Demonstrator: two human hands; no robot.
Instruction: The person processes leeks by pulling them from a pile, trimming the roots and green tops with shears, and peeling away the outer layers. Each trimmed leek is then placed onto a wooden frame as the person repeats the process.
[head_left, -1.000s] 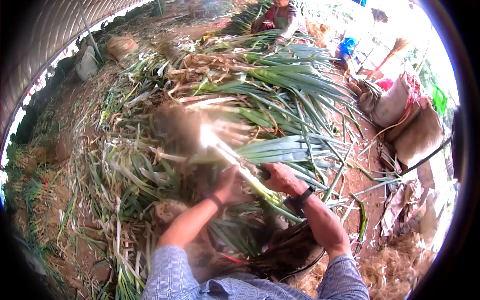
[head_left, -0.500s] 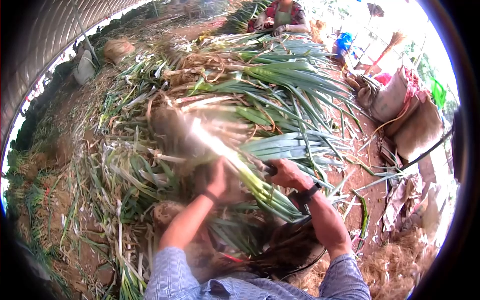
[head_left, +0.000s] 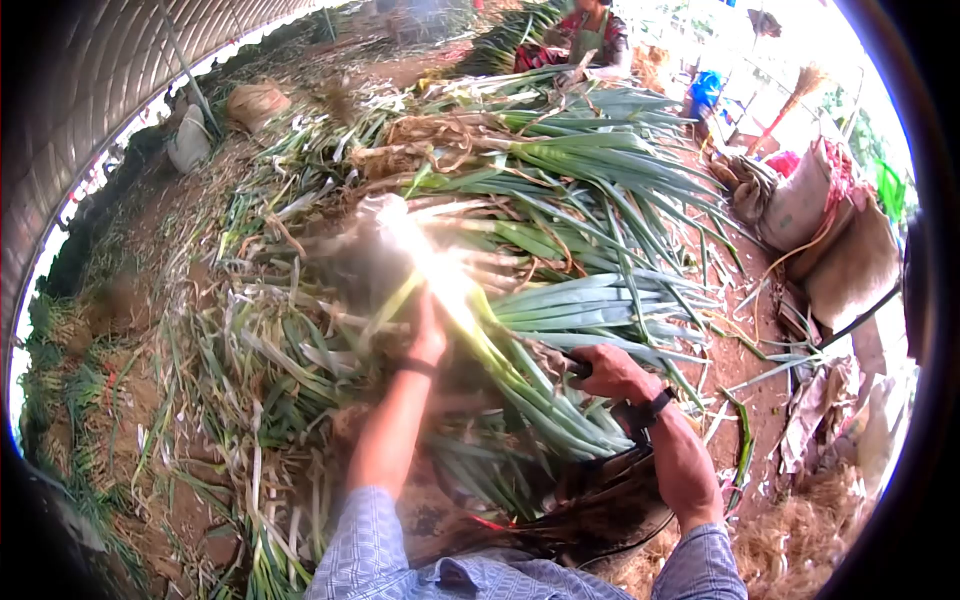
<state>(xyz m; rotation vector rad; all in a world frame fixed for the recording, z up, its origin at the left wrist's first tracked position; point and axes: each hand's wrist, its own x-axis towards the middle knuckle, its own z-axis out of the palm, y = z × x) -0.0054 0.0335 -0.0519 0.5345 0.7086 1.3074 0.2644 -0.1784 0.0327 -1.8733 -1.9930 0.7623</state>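
Note:
A leek [head_left: 490, 345] slants across the middle, its white end bright with glare at the upper left and its green leaves toward the lower right. My left hand [head_left: 428, 330] is closed at the pale part of the stalk; glare and blur hide part of its fingers. A pale yellow-green leaf strip [head_left: 392, 303] sticks out beside that hand. In my right hand [head_left: 612, 373] is a black handle [head_left: 578, 368], gripped against the leek's green leaves. What the handle belongs to is mostly hidden. More leeks [head_left: 600, 305] lie in a heap just beyond both hands.
Stripped leaves [head_left: 290, 350] litter the ground on the left. Stuffed sacks [head_left: 800, 205] stand at the right, with a broom [head_left: 800, 85] behind them. Another person [head_left: 590, 35] sits at the far end of the heap. Dry root fibres [head_left: 800, 535] lie at the lower right.
My left hand has moved slightly up along the stalk, and a leaf strip now stands away from it. The right hand still grips the handle. The whole view has shifted a little.

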